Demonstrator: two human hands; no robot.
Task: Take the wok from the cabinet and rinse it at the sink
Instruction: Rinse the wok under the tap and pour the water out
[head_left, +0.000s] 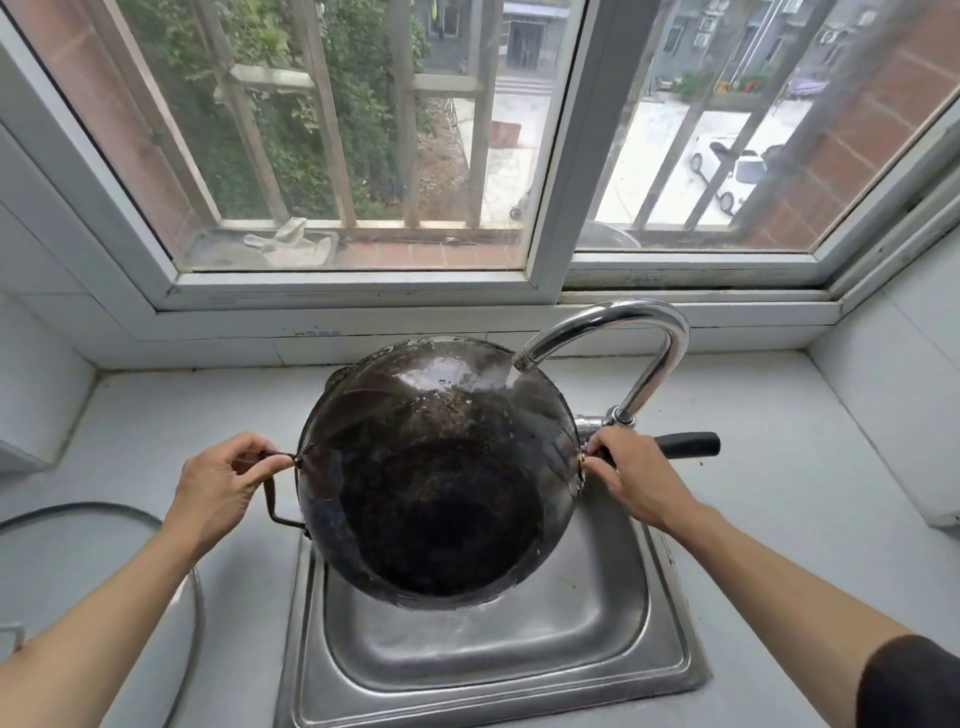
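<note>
The dark, stained wok (436, 483) is tilted over the steel sink (649, 613), its inside facing me. My left hand (218, 488) pinches the small loop handle on the wok's left rim. My right hand (639, 478) grips the base of the long black handle (691, 445) on the right rim. The chrome faucet (644, 332) arches from the right, and its spout ends over the wok's upper right rim. A wet sheen covers the wok's upper wall below the spout.
A grey counter (779, 493) surrounds the sink. A round glass lid (104, 545) lies on the counter at the left. Behind the sink runs a white window sill (363, 332) under a barred window. Tiled walls close in on both sides.
</note>
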